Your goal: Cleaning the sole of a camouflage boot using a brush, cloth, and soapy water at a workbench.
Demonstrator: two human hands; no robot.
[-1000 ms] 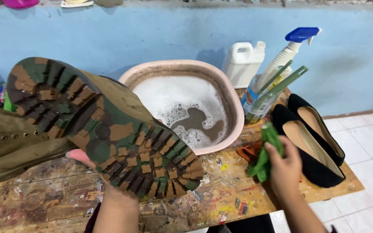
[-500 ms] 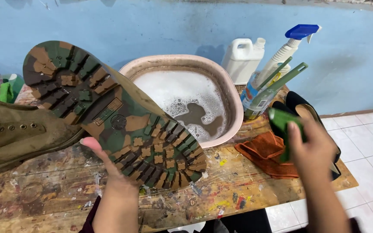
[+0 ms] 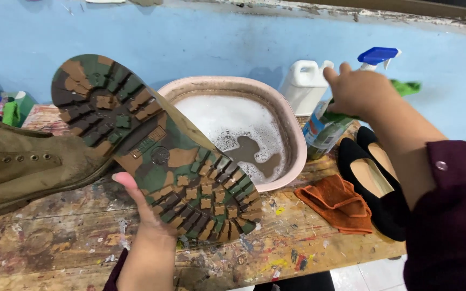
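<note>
Holding the boot (image 3: 152, 151) steady matters most here: it is tipped up over the paint-spattered table (image 3: 55, 253), its camouflage-patterned lugged sole facing the camera, just left of the pink basin (image 3: 289, 124) of soapy water, with the toe end overlapping the basin's near rim. The left hand (image 3: 146, 215) props the boot from beneath, thumb pressed on the sole's edge; the other fingers are hidden behind the boot, so how tightly they curl cannot be told. A firmer cradle under the arch would likely keep the sole from rocking. To the right of the basin, the right hand (image 3: 360, 91) is curled closed on a green brush (image 3: 405, 86) and hangs over a spray bottle (image 3: 330, 121) with a blue trigger. Behind the basin stands a white jug (image 3: 306, 81); in front and right of it lie an orange cloth (image 3: 335, 202) and a pair of black flat shoes (image 3: 373, 178). A second olive boot (image 3: 22, 161) lies left of the basin.
</note>
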